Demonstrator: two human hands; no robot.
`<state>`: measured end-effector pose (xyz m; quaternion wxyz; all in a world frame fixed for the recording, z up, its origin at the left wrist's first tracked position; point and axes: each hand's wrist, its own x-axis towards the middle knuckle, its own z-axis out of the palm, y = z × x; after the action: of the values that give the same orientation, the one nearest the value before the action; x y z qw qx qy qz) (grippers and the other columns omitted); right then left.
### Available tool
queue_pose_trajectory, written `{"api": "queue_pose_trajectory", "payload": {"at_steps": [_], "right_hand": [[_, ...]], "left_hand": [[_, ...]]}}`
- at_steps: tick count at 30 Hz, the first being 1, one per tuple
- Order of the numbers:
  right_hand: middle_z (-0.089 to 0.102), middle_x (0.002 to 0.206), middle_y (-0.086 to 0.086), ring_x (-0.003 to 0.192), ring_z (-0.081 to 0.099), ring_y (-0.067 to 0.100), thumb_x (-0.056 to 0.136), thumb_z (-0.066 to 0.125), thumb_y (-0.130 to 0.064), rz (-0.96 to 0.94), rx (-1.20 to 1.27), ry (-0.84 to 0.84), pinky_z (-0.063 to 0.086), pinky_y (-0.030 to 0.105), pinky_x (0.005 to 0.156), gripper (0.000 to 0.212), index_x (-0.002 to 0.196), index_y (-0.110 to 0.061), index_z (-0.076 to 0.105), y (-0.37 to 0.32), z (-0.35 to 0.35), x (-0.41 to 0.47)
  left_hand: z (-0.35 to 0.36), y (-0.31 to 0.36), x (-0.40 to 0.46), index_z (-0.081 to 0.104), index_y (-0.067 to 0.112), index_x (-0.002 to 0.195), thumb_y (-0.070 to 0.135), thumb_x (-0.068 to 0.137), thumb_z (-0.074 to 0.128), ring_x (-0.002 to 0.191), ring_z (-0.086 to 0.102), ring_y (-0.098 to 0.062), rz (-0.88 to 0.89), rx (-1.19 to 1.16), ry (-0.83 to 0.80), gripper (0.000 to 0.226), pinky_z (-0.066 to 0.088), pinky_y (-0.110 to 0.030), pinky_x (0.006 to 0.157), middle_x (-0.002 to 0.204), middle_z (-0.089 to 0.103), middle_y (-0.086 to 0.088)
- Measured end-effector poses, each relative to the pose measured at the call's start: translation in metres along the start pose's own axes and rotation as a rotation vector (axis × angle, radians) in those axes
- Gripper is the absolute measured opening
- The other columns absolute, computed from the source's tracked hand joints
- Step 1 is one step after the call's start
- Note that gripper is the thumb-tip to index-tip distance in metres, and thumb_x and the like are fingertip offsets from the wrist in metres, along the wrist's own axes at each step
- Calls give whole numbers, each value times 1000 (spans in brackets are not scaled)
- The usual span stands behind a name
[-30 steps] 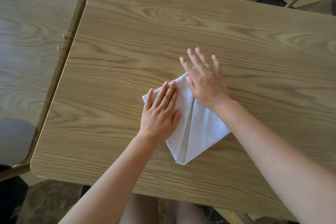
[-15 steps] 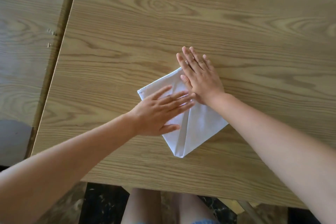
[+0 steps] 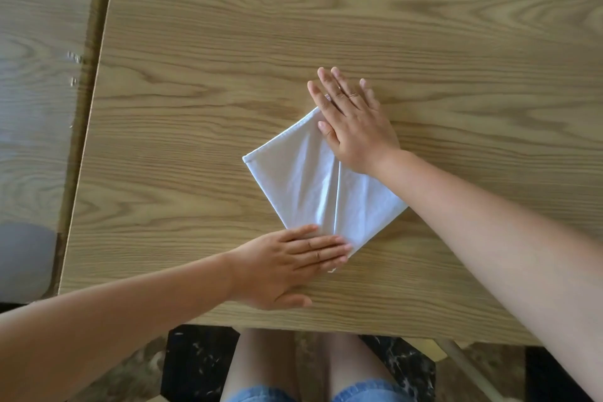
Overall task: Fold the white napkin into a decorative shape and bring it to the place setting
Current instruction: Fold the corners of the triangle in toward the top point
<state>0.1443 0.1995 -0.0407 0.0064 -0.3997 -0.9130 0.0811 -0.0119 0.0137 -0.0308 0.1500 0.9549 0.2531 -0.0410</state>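
Note:
The white napkin (image 3: 306,179) lies flat on the wooden table (image 3: 228,59), folded into a kite shape with its narrow point toward me and a seam down the middle. My left hand (image 3: 287,268) lies flat with fingers together, pressing on the near point of the napkin. My right hand (image 3: 350,122) rests flat with fingers spread on the napkin's far right part, fingertips reaching past it onto the table. Neither hand grips the cloth. No place setting is in view.
A second wooden table (image 3: 39,75) stands at the left, with a narrow gap between the two. The near table edge runs just above my knees (image 3: 310,365). Dark patterned floor shows below.
My left hand has slid down the napkin from its middle to its near point, uncovering the left flap. My right hand has stayed at the far right part.

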Motion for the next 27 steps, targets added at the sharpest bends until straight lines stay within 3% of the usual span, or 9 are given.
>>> {"api": "queue_pose_trajectory", "payload": {"at_steps": [4, 6, 8, 11, 13, 17, 24, 27], "right_hand": [[13, 157, 6, 144, 9, 20, 95, 27, -34, -8, 32, 9, 7, 48, 114, 57, 148, -19, 13, -1, -4, 0], [10, 157, 7, 144, 6, 19, 94, 30, -38, -31, 100, 29, 3, 47, 114, 61, 148, -19, 10, 0, -10, -2], [15, 156, 10, 143, 9, 22, 92, 39, -37, 29, 143, 123, 6, 47, 114, 65, 148, -16, 13, 3, -19, -10], [48, 137, 16, 130, 39, 32, 84, 52, -25, 256, 105, 347, 31, 46, 104, 57, 138, -10, 39, 13, -27, -32], [61, 112, 14, 106, 53, 35, 79, 57, -21, 373, 123, 402, 42, 45, 88, 46, 123, -9, 56, 17, -27, -47], [63, 85, 15, 83, 56, 37, 75, 69, -15, 437, 204, 291, 46, 42, 73, 25, 97, -4, 66, 19, -28, -58], [64, 85, 9, 86, 55, 30, 79, 68, -19, 600, 378, 117, 40, 34, 73, 13, 85, -9, 63, 19, -36, -51], [63, 86, 4, 85, 56, 26, 79, 66, -21, 626, 411, 58, 41, 36, 77, 9, 80, -13, 60, 18, -40, -51]], "left_hand": [[0, 6, -3, 13, 8, 148, 54, 90, 29, 145, 6, -17, 16, -9, 7, 76, 3, -40, 117, 157, 12, -7], [-9, 2, 1, 21, 9, 147, 50, 92, 31, 144, 14, -18, -14, -25, 124, 69, 10, -43, 116, 155, 19, -7], [-26, -15, 11, 37, 11, 142, 39, 94, 38, 140, 27, -20, -223, -3, 347, 55, 20, -43, 113, 150, 32, -7], [-53, -52, 27, 54, 11, 126, 29, 88, 45, 121, 45, -24, -758, -15, 601, 43, 34, -39, 96, 133, 54, -10], [-62, -69, 36, 55, 13, 121, 32, 85, 46, 107, 53, -27, -972, -34, 538, 41, 40, -39, 84, 120, 58, -8], [-69, -82, 48, 57, 20, 115, 26, 83, 59, 106, 50, -26, -1120, -213, 398, 33, 39, -34, 72, 113, 54, -3], [-79, -96, 52, 60, 19, 101, 19, 79, 58, 90, 50, -16, -1221, -510, 343, 23, 37, -27, 65, 99, 57, 3], [-80, -100, 49, 65, 17, 94, 15, 77, 59, 87, 53, -19, -1185, -564, 313, 19, 45, -31, 68, 94, 62, 0]]}}
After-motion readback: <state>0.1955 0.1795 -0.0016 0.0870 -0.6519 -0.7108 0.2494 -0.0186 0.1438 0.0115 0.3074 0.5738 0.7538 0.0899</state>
